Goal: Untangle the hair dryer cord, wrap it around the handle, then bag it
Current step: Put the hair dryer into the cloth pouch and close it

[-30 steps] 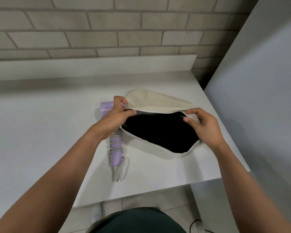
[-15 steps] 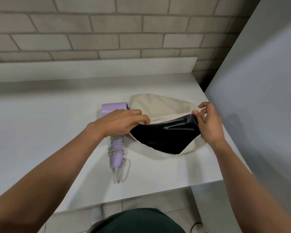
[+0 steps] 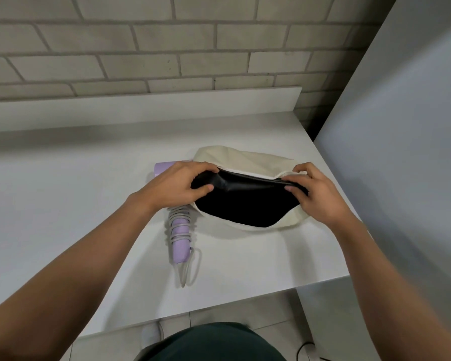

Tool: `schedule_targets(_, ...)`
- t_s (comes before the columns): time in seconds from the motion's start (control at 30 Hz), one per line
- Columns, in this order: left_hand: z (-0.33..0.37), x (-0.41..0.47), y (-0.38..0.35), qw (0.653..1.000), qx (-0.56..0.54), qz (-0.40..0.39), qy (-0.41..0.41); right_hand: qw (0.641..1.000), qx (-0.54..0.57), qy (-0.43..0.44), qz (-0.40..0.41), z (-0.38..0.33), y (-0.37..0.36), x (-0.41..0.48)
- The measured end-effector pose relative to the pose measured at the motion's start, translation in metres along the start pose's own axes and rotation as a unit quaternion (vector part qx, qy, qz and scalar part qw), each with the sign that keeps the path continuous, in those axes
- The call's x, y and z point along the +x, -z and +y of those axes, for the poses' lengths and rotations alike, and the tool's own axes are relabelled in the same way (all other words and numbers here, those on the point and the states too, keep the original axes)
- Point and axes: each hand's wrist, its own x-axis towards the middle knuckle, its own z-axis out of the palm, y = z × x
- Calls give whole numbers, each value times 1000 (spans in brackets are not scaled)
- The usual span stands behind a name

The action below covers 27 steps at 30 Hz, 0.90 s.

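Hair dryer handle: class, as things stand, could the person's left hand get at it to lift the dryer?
Probably yes. The hair dryer handle, wrapped in its cord, lies bare on the table just below the left hand. But that hand now grips the bag rim and must let go first.

No readable text, label, brand, number or sign anywhere. Nothing printed on the cream fabric bag with black lining [image 3: 248, 160], nothing legible on the lilac plastic hair dryer [image 3: 179, 237], nothing on the white table [image 3: 63, 194] or grey brick wall [image 3: 167, 40].
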Motion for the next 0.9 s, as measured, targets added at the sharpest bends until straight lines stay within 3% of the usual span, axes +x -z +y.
schedule_targets(0.1,-5,-1,-1,994,109,-1,-25,999,-39,-10,32,11,0,2)
schedule_targets(0.2,-8,1,-2,976,211,56,-23,998,-52,-27,32,15,1,5)
schedule_targets(0.3,-4,6,0,973,213,86,-19,997,-68,-15,44,14,5,9)
schedule_targets(0.43,-1,10,6,978,198,64,18,990,-124,4,63,21,5,11)
schedule_targets(0.6,-6,17,4,983,170,51,44,987,-156,-43,13,24,-10,4)
schedule_targets(0.77,-8,19,1,982,169,56,59,966,-170,-141,-138,6,-10,-3)
schedule_targets(0.9,-11,17,-4,980,179,79,43,994,-45,-51,83,-72,-17,-13)
